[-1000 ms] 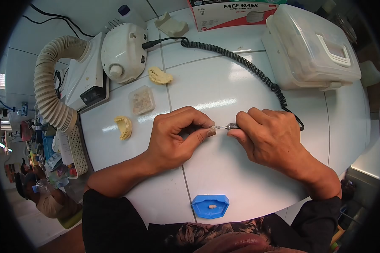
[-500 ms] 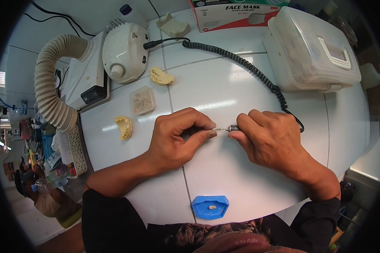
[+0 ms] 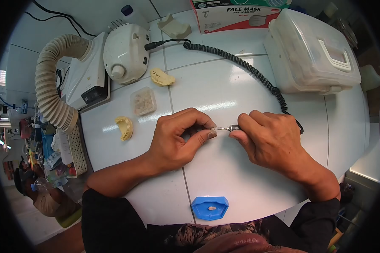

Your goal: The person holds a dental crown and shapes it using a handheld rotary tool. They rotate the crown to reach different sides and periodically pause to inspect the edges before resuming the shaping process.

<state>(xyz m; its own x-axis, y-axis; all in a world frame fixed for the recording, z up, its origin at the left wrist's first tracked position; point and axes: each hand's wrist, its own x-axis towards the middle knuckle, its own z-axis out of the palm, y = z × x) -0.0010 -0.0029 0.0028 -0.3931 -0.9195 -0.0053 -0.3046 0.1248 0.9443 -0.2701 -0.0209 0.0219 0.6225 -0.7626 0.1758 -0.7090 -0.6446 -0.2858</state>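
Note:
My left hand pinches a small pale piece between thumb and forefinger, mostly hidden by the fingertips. My right hand is wrapped round a metal rotary handpiece, whose thin bit points left and meets the piece. From behind my right hand a black coiled cord runs up to the white control unit. Below my hands, near the table's front edge, a blue tray holds a small pale piece.
Two yellowish dental casts and a clear box of small pieces lie left of centre. A ribbed hose curves at the left. Behind are a mask box and a lidded case. A person is at the lower left.

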